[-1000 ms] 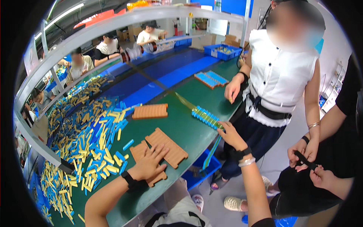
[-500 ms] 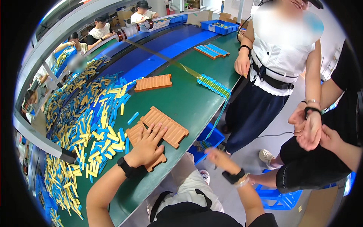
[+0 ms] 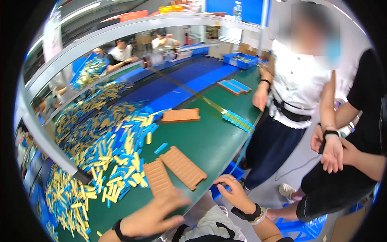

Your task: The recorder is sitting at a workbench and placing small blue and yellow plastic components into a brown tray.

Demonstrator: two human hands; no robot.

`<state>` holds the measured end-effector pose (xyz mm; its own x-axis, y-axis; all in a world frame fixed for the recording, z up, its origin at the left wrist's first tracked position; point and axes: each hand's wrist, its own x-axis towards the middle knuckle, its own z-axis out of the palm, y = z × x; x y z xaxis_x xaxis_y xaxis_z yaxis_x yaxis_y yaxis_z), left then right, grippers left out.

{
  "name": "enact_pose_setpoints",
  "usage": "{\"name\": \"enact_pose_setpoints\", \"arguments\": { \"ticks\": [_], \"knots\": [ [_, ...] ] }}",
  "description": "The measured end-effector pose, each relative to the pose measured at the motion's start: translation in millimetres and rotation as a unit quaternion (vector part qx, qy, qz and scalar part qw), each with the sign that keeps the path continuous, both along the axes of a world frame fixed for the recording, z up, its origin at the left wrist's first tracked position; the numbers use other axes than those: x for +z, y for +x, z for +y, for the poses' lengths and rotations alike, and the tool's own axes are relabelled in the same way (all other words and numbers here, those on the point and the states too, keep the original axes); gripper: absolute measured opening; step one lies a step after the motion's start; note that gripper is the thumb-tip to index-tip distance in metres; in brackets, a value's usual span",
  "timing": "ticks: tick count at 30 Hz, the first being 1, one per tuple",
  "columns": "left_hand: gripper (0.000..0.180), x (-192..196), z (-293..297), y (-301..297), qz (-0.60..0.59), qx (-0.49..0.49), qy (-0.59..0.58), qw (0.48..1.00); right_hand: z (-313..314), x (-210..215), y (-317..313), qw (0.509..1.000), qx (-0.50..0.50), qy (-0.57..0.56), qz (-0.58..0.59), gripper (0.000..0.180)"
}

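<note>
Two brown grooved trays lie at an angle to each other on the green table, the larger-looking grooved tray (image 3: 183, 167) to the right of the other grooved tray (image 3: 155, 174). My left hand (image 3: 159, 211), blurred by motion, is over the near end of the left tray, its thumb apart from the fingers and nothing seen in it; whether it touches the tray I cannot tell. My right hand (image 3: 234, 192) is near the table's front edge, fingers loosely bent and apart, holding nothing visible. A single blue strip (image 3: 161, 148) lies beyond the trays.
A big heap of blue and yellow strips (image 3: 121, 161) spreads along the left. Farther off are another brown tray (image 3: 181, 115), a row of strips on a tape (image 3: 238, 120), filled trays (image 3: 234, 86) and a blue bin (image 3: 240, 60). A person in white (image 3: 300, 80) stands at the right.
My left hand has lifted off the two trays and moved nearer to me. The right hand's fingers have come apart. The view has shifted, so the table sits lower in it.
</note>
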<state>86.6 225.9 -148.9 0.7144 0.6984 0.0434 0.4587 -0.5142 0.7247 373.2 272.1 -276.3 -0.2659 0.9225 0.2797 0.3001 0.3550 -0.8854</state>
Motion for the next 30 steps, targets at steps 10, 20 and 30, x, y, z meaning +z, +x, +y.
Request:
{"name": "enact_pose_setpoints", "arguments": {
  "ticks": [10,20,30],
  "knots": [
    [0.027,66,-119,-1,-0.477,-0.049,0.133,0.867,23,-15,-88,0.955,-0.123,0.185,-0.198,0.039],
    [0.038,43,-58,33,-0.562,-0.185,0.469,0.656,22,-20,-89,0.96,-0.111,0.184,-0.18,0.032],
    [0.06,12,-136,-56,0.055,0.388,0.101,0.914,22,-19,-84,0.962,-0.128,0.175,-0.163,0.033]
  ]
}}
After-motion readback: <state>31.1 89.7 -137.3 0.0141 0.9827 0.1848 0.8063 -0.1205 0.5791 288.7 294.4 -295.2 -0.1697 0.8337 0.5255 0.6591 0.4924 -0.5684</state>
